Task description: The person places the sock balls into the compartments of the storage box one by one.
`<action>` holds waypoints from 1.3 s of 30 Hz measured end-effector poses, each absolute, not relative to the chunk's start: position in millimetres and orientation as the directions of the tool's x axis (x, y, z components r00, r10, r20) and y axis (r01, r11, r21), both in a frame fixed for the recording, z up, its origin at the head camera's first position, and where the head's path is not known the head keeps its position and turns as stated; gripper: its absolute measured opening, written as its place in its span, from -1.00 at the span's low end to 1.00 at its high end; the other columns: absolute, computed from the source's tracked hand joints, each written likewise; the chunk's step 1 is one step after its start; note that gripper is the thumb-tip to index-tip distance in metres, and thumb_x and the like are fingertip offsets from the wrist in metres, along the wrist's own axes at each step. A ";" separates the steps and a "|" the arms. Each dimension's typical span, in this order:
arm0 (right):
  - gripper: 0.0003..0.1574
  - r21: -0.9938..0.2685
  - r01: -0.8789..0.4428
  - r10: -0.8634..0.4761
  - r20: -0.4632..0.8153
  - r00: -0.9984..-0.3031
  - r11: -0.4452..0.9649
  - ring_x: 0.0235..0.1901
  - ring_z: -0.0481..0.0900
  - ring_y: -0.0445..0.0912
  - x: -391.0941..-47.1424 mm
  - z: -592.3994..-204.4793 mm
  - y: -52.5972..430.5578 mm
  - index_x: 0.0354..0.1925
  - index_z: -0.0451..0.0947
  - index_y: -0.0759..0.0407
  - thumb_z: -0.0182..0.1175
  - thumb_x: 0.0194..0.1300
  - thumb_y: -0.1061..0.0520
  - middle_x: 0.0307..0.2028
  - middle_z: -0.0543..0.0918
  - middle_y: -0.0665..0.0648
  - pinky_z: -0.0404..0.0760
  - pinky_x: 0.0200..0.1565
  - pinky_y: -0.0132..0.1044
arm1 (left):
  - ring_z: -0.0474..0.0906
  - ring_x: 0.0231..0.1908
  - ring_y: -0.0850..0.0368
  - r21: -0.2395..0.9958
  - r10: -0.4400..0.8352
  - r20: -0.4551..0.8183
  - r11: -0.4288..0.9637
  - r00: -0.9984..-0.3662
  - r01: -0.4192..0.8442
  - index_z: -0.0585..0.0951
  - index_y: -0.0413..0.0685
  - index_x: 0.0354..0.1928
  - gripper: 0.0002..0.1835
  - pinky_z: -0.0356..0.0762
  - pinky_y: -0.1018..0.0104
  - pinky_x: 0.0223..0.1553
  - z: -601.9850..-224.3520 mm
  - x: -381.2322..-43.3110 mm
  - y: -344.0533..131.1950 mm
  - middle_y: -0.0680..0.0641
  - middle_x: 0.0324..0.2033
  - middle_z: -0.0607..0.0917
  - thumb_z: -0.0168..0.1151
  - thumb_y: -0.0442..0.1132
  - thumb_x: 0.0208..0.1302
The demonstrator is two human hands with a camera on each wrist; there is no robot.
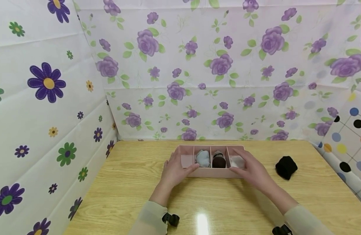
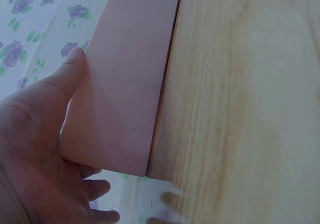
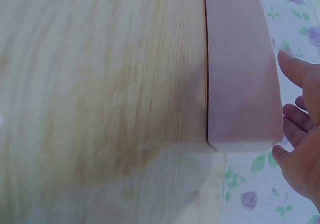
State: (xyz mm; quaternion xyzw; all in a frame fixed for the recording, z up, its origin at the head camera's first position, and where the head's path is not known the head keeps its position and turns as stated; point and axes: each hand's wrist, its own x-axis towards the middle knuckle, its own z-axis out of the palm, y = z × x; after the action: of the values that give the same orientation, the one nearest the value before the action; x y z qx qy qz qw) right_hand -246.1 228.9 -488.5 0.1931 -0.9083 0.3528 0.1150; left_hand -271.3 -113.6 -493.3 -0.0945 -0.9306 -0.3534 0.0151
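Note:
A long pink divided box (image 1: 210,173) stands on the wooden table, its compartments in a row. My left hand (image 1: 174,168) holds the box's left end, with the thumb at the front rim and the fingers around the end. At the right end my right hand (image 1: 251,168) spans the box from front rim to back. Inside lie a light blue cloth bundle (image 1: 203,159), a dark brown and grey bundle (image 1: 219,160) and a white bundle (image 1: 237,161), partly covered by the right hand. In the left wrist view, my left thumb (image 2: 75,67) lies along the edge.
A black cloth bundle (image 1: 286,167) lies on the table to the right of the box. The wooden table (image 1: 133,189) ends at the back against a flowered wall covering (image 1: 198,81). Another patterned covering (image 1: 51,114) borders it on the left.

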 end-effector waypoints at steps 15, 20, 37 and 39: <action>-0.02 -0.570 -0.390 -0.207 0.360 -0.910 0.723 0.46 0.43 0.44 -225.6 -484.9 260.6 0.63 0.37 0.24 0.53 0.47 -0.06 0.53 0.44 0.39 0.53 0.27 0.48 | 0.04 0.69 -0.33 0.654 0.162 0.103 0.733 -0.981 0.190 -0.04 -0.15 0.80 0.34 -0.05 -0.48 0.60 -494.9 -271.8 -113.2 -0.21 0.74 0.11 0.39 0.51 0.34; 0.03 -0.565 -0.358 -0.187 0.338 -0.922 0.743 0.45 0.42 0.47 -218.8 -481.6 276.0 0.67 0.32 0.22 0.52 0.48 -0.11 0.56 0.41 0.41 0.55 0.22 0.50 | 0.04 0.70 -0.32 0.654 0.162 0.100 0.733 -0.982 0.188 -0.04 -0.14 0.81 0.34 -0.06 -0.48 0.60 -495.5 -272.1 -113.0 -0.21 0.74 0.11 0.39 0.51 0.34; 0.13 -0.545 -0.286 -0.113 0.329 -0.938 0.788 0.46 0.26 0.61 -214.4 -482.8 335.9 0.71 0.19 0.29 0.49 0.50 -0.12 0.56 0.28 0.59 0.37 0.21 0.63 | 0.04 0.69 -0.33 0.651 0.161 0.107 0.734 -0.981 0.191 -0.03 -0.16 0.80 0.34 -0.05 -0.49 0.60 -495.1 -271.9 -113.0 -0.22 0.74 0.12 0.40 0.50 0.35; 0.14 -0.541 -0.281 -0.101 0.337 -0.936 0.793 0.46 0.24 0.64 -215.5 -485.0 343.1 0.71 0.17 0.31 0.49 0.50 -0.12 0.56 0.26 0.62 0.33 0.22 0.66 | 0.04 0.69 -0.33 0.651 0.161 0.107 0.734 -0.981 0.192 -0.03 -0.16 0.80 0.34 -0.06 -0.49 0.60 -495.2 -272.1 -113.0 -0.22 0.74 0.12 0.40 0.50 0.35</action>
State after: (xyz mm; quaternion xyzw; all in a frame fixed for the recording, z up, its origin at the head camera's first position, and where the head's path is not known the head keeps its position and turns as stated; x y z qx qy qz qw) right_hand -215.5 343.1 -485.0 0.1021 -0.9354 0.3050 0.1468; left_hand -272.1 -113.0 -495.2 -0.0949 -0.9310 -0.3519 0.0218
